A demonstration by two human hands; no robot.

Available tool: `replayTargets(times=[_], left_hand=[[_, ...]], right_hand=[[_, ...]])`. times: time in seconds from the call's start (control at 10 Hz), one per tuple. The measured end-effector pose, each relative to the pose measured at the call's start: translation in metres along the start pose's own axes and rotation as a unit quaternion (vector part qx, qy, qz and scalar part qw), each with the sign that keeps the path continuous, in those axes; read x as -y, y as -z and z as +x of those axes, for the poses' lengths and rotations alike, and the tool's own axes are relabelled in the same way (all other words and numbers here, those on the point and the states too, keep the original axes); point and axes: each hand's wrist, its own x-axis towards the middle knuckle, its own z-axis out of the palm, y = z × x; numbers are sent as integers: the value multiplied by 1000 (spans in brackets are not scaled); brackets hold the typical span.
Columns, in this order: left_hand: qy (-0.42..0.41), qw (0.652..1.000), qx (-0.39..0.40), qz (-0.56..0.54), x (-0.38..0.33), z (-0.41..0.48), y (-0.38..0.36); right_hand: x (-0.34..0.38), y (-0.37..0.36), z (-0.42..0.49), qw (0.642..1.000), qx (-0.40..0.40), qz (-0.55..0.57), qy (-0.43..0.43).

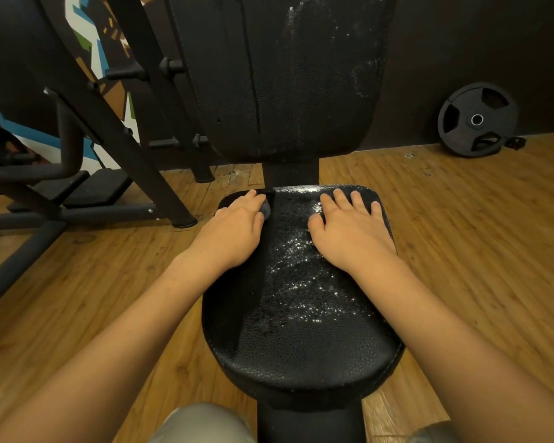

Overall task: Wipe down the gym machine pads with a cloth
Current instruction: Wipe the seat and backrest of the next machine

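The black textured seat pad (298, 318) lies below me, with glistening wet droplets down its middle and a dry-looking dull strip along its left side. My left hand (234, 228) presses a small dark grey cloth (265, 210) onto the pad's far left corner; only a bit of cloth shows beside the fingers. My right hand (349, 228) rests flat on the far right part of the pad, fingers spread. The upright black back pad (288, 78) rises behind the seat, with whitish droplet streaks on its right half.
A black machine frame (119, 129) with bars and foot plates stands at the left. A black weight plate (477, 119) leans against the dark wall at the right. Wooden floor (461, 235) surrounds the seat. My knees show at the bottom edge.
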Motion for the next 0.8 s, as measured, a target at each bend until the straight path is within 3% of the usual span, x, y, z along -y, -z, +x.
replayTargets(times=[0.4,0.8], left_hand=[[42,999,4,-22,-9,71,11],[-23,999,-22,-12,6,20,-3]], right_hand=[[1,1,-3,1000,-2,0,-3],[3,2,-2,1000,-1,3,-3]])
